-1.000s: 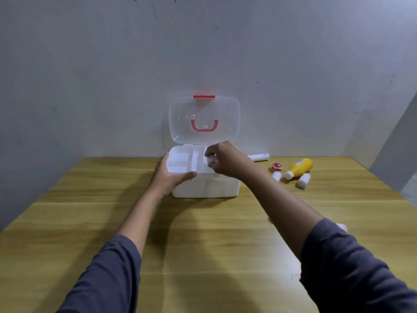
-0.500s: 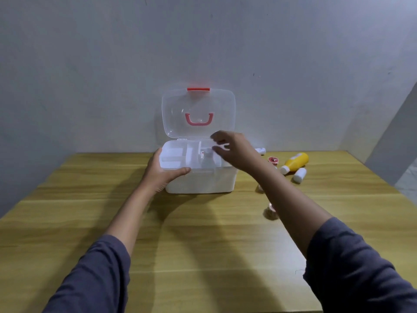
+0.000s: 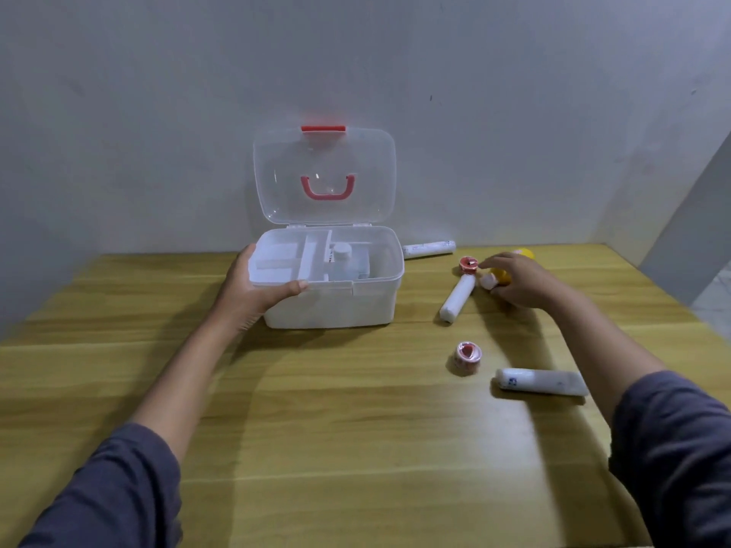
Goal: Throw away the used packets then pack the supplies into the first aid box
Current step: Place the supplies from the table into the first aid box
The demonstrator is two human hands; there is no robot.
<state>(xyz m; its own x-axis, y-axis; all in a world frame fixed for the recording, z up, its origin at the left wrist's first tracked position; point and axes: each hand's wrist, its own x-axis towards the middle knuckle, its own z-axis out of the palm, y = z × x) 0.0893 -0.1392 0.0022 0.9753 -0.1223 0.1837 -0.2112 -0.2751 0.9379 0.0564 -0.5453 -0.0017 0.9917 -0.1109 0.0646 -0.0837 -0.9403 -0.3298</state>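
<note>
The white first aid box (image 3: pixel 336 306) stands at the back of the wooden table with its clear lid (image 3: pixel 324 176) upright. A small white-capped bottle (image 3: pixel 342 257) stands inside it. My left hand (image 3: pixel 253 288) grips the box's front-left rim. To the right of the box, my right hand (image 3: pixel 524 280) hovers with fingers apart over the lying yellow bottle (image 3: pixel 525 253), its index finger almost at a small red roll (image 3: pixel 468 265). A white bandage roll (image 3: pixel 457 298) lies just left of that hand. The hand hides most of the yellow bottle.
A white tube (image 3: pixel 429 249) lies by the wall behind the box. Nearer to me lie a pink tape roll (image 3: pixel 466 355) and a white roll with blue print (image 3: pixel 542 382). Grey walls close the table at the back and the left.
My right hand has left the small bottle in the box and swung right to the yellow bottle. My left hand has stayed on the box rim.
</note>
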